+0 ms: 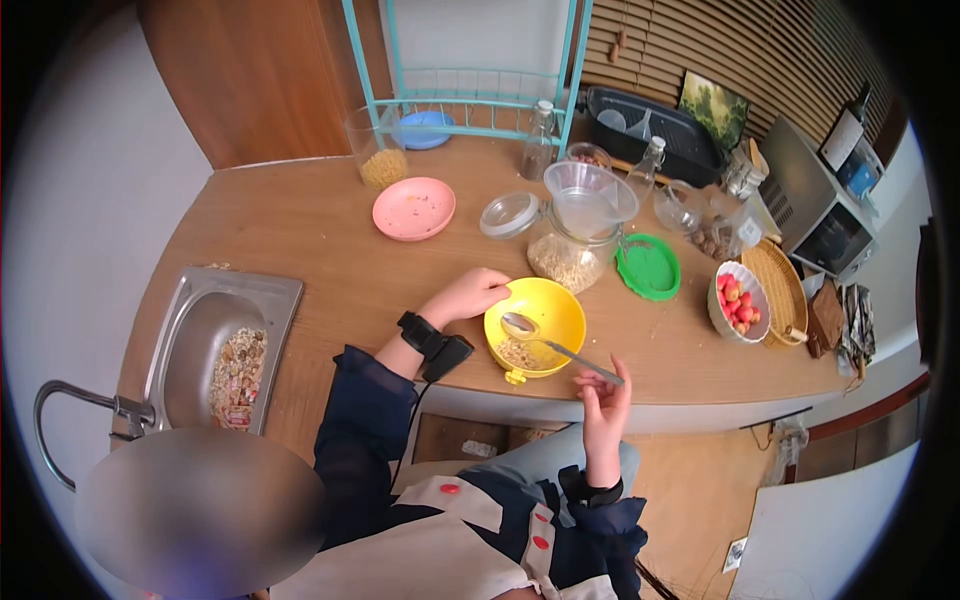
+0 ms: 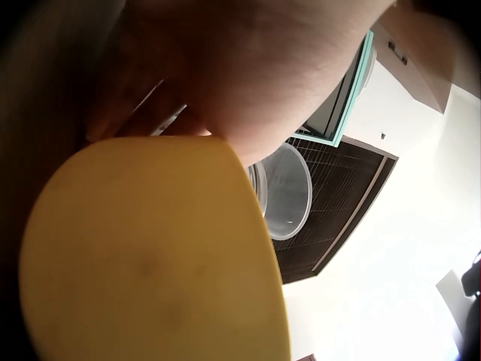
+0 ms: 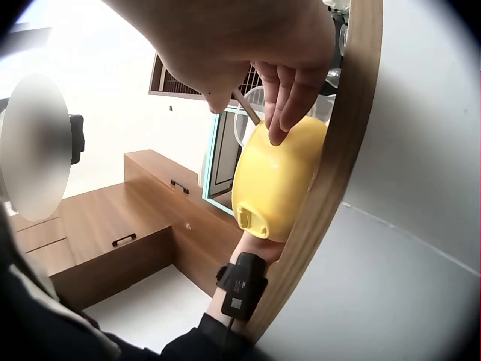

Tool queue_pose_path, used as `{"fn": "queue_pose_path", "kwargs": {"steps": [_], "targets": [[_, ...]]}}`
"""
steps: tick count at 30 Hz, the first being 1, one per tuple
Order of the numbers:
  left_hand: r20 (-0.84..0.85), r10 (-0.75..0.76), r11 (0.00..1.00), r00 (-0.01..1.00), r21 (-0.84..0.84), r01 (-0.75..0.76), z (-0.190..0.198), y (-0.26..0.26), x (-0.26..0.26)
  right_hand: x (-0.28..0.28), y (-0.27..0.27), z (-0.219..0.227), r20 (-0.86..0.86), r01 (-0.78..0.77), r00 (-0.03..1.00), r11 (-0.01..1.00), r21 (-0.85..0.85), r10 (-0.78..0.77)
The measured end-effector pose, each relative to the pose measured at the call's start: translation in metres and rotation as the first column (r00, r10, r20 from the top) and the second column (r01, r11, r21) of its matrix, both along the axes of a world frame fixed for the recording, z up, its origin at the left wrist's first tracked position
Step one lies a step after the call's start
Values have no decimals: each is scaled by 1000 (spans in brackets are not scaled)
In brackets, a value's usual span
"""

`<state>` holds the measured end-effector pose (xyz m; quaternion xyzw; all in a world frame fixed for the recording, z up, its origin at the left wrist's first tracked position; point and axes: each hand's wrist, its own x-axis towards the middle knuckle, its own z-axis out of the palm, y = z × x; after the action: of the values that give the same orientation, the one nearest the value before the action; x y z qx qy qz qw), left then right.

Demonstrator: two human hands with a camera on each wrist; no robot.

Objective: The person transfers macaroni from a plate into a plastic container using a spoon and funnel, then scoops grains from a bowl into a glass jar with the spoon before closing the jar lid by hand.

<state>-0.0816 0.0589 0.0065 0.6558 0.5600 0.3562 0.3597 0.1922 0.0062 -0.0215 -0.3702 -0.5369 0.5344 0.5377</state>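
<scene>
A yellow bowl stands near the counter's front edge with some oat flakes in its bottom. The left hand grips the bowl's left rim; in the left wrist view the bowl's side fills much of the picture below that hand. Between thumb and fingers, the right hand holds the handle of a metal spoon, whose head lies inside the bowl. The right wrist view shows the right hand beside the yellow bowl, with part of the handle showing.
Behind the bowl stands a glass jar of oats with a clear funnel on top. Around it are a green lid, a pink plate and a white bowl of red fruit. A sink is at the left.
</scene>
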Motion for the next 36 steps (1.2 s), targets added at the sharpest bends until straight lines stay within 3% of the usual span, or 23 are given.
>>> {"fn": "queue_pose_path", "kwargs": {"steps": [1,2,3,5,7,9,12,14,16,17,19,22,23,25,26,28,29,31,32,33,34,35,36], "targets": [[-2,6,1000,1000,14,-6,7,-3,-3,7,4,-7,-2,-6,1000,1000,14,6],[-67,9,998,998,61,-5,13,-7,-9,16,9,-15,326,14,941,970,242,-95],[-130,15,994,991,106,-1,18,-12,-15,21,13,-17,583,-42,770,891,451,-259],[-83,71,997,994,-21,-73,20,-25,-36,18,18,-2,582,-69,753,843,533,-306],[-97,139,990,986,16,-138,36,-45,-53,16,18,5,661,-151,642,781,606,-389],[-30,239,956,971,-166,-240,46,-66,-75,14,17,-3,687,-193,590,752,631,-425],[58,408,878,911,-298,-374,42,-91,-120,10,16,-10,714,-259,474,693,673,-515],[65,452,853,890,-324,-410,45,-109,-147,11,16,-10,718,-276,465,686,673,-518],[-90,573,754,815,-333,-567,47,-123,-173,11,17,-11,721,-279,456,685,673,-522],[-94,576,752,812,-329,-571,41,-129,-188,13,17,-12,725,-289,450,683,671,-521],[15,670,704,743,-329,-629,25,-137,-221,14,17,-13,728,-291,443,684,669,-523],[121,725,661,678,-400,-635,31,-140,-235,17,14,-13,744,-290,431,703,650,-510],[123,713,673,691,-401,-622,30,-138,-241,17,12,-12,747,-289,430,706,646,-507],[21,849,505,528,-324,-800,18,-122,-260,22,10,-12,748,-273,408,711,648,-524],[28,842,517,538,-324,-792,5,-117,-282,21,8,-14,754,-282,398,712,643,-522],[-88,877,417,472,-347,-840,-24,-102,-316,21,6,-16,768,-300,386,718,629,-511],[-83,874,425,479,-348,-836,-16,-98,-301,22,5,-16,767,-296,380,718,630,-517],[-216,900,315,378,-276,-908,16,-98,-255,21,6,-16,768,-304,383,715,629,-513],[-213,900,318,380,-276,-907,12,-93,-255,21,6,-16,767,-304,381,714,631,-516],[-473,851,239,229,-40,-970,5,-87,-258,21,5,-16,765,-304,381,711,634,-519],[-661,750,205,12,215,-955,14,-85,-244,21,6,-16,763,-303,382,709,637,-522],[-604,796,228,-39,359,-905,21,-82,-227,21,6,-16,761,-301,382,707,640,-525],[-537,840,239,-80,498,-834,56,-80,-174,21,6,-17,756,-299,383,703,645,-531]]}}
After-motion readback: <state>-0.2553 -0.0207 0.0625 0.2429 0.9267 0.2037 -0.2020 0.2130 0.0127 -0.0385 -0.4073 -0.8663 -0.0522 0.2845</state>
